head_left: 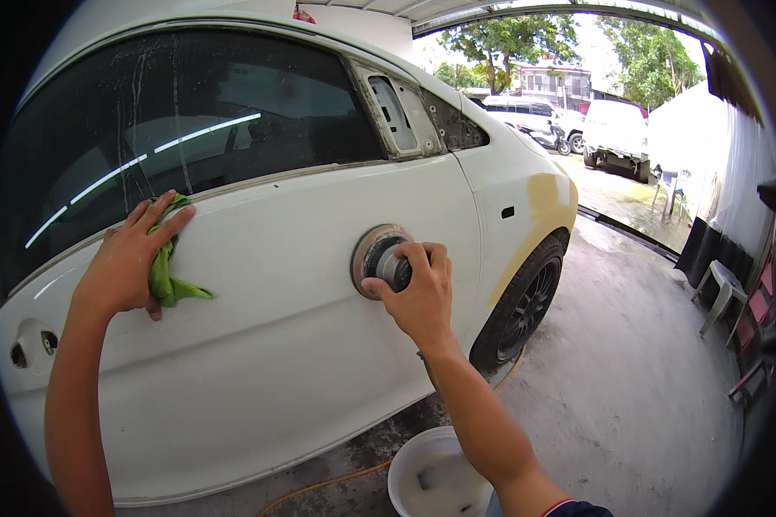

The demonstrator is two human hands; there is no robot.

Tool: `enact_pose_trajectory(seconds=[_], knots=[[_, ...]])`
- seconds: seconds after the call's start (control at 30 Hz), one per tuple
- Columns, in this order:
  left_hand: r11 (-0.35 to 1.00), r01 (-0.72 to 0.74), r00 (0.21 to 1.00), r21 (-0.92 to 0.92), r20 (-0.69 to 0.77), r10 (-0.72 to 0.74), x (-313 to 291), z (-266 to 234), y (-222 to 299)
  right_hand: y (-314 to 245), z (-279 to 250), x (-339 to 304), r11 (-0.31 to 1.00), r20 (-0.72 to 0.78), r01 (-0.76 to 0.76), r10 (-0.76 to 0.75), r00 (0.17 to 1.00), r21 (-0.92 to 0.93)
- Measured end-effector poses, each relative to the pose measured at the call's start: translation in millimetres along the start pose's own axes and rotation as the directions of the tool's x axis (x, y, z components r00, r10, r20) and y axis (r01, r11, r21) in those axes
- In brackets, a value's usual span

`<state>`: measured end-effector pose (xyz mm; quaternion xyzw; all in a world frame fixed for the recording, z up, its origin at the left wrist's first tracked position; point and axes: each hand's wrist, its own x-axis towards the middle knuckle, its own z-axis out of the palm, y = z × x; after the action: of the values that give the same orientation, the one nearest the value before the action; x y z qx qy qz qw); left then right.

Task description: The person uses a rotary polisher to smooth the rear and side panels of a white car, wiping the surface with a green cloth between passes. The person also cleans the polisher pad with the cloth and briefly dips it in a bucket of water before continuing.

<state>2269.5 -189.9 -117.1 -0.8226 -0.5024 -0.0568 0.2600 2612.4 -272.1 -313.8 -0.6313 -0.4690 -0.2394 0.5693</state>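
A white car door [259, 370] with its mirror and handle taken off fills the middle of the view. My right hand [424, 293] is closed round the dark knob of a round sanding pad [372, 246], whose disc lies against the door below the window's front corner. Up at the window's lower edge, my left hand [134, 254] grips a green cloth [168, 280] against the door; one end of the cloth hangs free. The dark window [233, 112] has whitish drip streaks on it.
On the floor by the door's lower edge stands a white bucket [401, 465] of cloudy water. A yellowish hose [328, 484] runs beside it. The front fender has a beige patch [547, 202] above the black wheel [526, 306]. Plastic stools [722, 293] line the right wall.
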Motion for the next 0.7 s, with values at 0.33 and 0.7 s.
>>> enact_pose_trajectory(seconds=[0.33, 0.7], knots=[[0.999, -0.036, 0.999, 0.032, -0.035, 0.037, 1.5, 1.3, -2.7, 156.4, -29.6, 23.1, 0.847, -0.21, -0.529, 0.526, 0.824, 0.047], [0.997, -0.083, 0.995, 0.0, -0.051, 0.083, 0.8, 0.9, -6.0, 123.6, -36.3, 63.8, 0.888, -0.223, -0.457, 0.454, 0.863, 0.04]])
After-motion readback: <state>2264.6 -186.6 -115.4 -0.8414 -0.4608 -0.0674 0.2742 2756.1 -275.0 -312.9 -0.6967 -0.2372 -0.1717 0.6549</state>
